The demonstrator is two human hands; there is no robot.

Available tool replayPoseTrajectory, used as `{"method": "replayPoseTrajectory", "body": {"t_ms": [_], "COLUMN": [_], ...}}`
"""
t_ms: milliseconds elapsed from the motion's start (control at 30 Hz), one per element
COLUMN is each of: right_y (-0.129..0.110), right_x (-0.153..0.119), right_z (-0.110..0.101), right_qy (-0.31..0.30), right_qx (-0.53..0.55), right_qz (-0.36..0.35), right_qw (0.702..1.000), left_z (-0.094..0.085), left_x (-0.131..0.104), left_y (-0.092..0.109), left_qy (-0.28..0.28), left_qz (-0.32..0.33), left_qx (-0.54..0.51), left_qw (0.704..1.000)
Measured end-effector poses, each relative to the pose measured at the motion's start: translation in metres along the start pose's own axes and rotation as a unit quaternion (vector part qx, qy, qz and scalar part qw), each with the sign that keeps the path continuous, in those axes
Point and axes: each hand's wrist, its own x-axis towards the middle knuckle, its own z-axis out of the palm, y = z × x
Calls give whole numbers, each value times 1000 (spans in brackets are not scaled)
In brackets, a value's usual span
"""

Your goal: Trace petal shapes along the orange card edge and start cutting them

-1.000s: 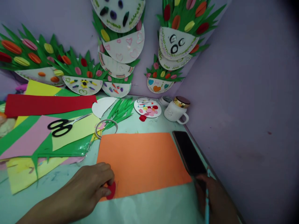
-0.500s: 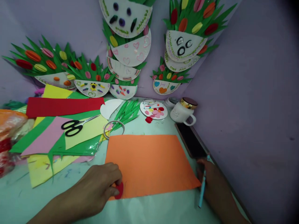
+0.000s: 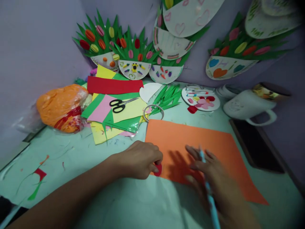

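An orange paper sheet [image 3: 214, 140] lies flat on the table. At its near left corner my left hand [image 3: 140, 160] is closed, with thumb and fingertips on a small red paper oval [image 3: 158, 170] that rests on the sheet. My right hand [image 3: 209, 175], blurred by motion, is over the right half of the sheet, fingers partly spread. A light blue pencil or pen [image 3: 209, 194] is held in it, the tip pointing away from me. A shadow of that hand falls on the orange paper beside the red oval.
Black-handled scissors [image 3: 121, 104] lie on stacked coloured papers [image 3: 114, 84]. Behind the sheet are a tape ring [image 3: 153, 112], green paper leaves [image 3: 168, 97] and a white plate [image 3: 216, 103] of cut petals. A mug [image 3: 247, 106] and a phone [image 3: 257, 146] stand right; an orange bundle [image 3: 60, 106] sits left.
My right hand has come from the sheet's right edge to over the sheet, carrying the blue pencil or pen. My left hand stays on the red oval. The camera view has turned left.
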Motion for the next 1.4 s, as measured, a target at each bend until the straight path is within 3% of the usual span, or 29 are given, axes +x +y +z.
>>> {"method": "replayPoseTrajectory", "body": {"t_ms": [33, 100, 200, 433, 867, 1100, 1400], "right_y": [-2, -1, 10, 21, 12, 13, 19], "right_x": [7, 11, 1, -15, -10, -9, -11], "right_z": [7, 14, 13, 1, 3, 4, 3], "right_qy": [-50, -94, -119, -98, -143, -151, -123], "right_qx": [-6, -18, -29, -26, -15, 4, 23], "right_qz": [-22, -42, -29, -9, 16, 37, 33], "right_qw": [998, 995, 992, 995, 989, 988, 992], "left_z": [0, 1, 4, 12, 18, 23, 28], "left_x": [0, 3, 11, 20, -14, -23, -15], "left_y": [0, 2, 8, 21, 9, 0, -13], "left_qy": [3, 8, 12, 6, 99, 143, 223], "left_qz": [4, 9, 18, 22, 117, 122, 164], "left_qx": [5, 8, 10, 33, 224, 205, 126], "left_qw": [1000, 1000, 1000, 999, 962, 960, 953]}}
